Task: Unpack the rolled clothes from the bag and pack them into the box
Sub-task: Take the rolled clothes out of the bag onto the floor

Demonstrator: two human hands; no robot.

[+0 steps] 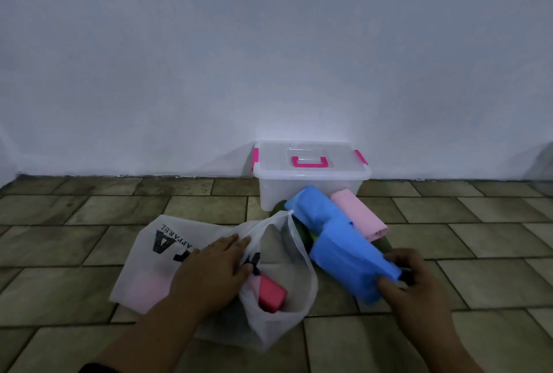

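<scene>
Rolled clothes are partly out of the bag (155, 253). Your right hand (410, 282) has its fingers curled round the near end of a blue roll (350, 265) just outside the bag's mouth. Your left hand (212, 268) lies flat on the white printed fabric, fingers straight, pressing it to the floor. A second blue roll (311, 208), a pale pink roll (359, 214) and a half-hidden green roll (302, 233) lie between bag and box (311, 190). A red roll (270, 293) sits in the open mouth, and something pink shows through the fabric deeper in. You look to be mid-unpacking. The clear box has its lid (308, 160) on and stands by the wall (269, 58), so packing will probably mean releasing the pink latches first. Everything rests on a brown tiled floor (449, 223) in dim light.
</scene>
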